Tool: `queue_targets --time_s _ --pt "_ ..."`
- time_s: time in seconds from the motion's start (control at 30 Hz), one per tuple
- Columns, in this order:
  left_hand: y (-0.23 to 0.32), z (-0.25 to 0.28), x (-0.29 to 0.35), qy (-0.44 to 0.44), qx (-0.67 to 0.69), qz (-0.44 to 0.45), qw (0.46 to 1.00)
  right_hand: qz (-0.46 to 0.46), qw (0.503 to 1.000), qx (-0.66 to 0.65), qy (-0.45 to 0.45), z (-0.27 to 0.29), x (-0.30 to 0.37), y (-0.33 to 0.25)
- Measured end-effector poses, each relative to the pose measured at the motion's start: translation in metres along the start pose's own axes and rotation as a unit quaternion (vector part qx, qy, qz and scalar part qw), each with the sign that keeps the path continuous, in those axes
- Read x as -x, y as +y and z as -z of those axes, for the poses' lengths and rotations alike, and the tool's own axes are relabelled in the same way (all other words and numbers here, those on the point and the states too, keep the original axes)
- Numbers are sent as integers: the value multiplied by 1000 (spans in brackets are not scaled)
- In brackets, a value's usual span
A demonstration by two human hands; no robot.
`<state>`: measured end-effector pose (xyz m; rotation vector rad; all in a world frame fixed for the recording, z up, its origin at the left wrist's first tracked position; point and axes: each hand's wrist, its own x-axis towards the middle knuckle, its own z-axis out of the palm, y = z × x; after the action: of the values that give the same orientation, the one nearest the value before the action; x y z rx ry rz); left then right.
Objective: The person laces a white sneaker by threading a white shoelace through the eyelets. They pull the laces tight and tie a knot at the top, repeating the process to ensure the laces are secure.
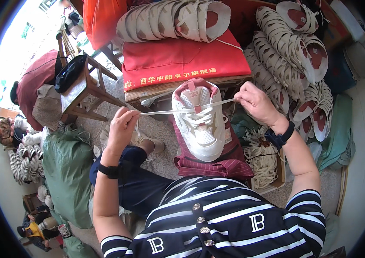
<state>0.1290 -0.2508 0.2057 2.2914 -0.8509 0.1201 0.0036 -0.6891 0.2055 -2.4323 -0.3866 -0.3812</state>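
A white sneaker (201,139) with a pink lining and pink tongue tab rests on a maroon striped cloth (212,168), its toe toward me. White shoelace (165,112) is threaded through its lower eyelets, and both ends are drawn out sideways. My left hand (123,124) pinches one lace end, left of the shoe. On the other side, a bit higher, my right hand (254,101) grips the opposite end with curled fingers. The lace looks taut between my hands, crossing above the tongue.
Beyond the sneaker, a red cloth (182,60) covers a wooden table bearing a row of nested beige shoe uppers (169,21). More stacked uppers (281,51) stand at right, above a box of loose laces (262,165). A wooden stool (83,86) and green sack (66,172) are at left.
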Motion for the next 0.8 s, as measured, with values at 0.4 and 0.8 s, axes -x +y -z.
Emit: queue_targets --time_s 0.4,0.8 --pt "-96 -7 57 164 728 354 564 -415 582 -631 302 -24 68 102" --pt "-122 47 66 300 565 292 711 -437 708 -437 341 41 101 118"
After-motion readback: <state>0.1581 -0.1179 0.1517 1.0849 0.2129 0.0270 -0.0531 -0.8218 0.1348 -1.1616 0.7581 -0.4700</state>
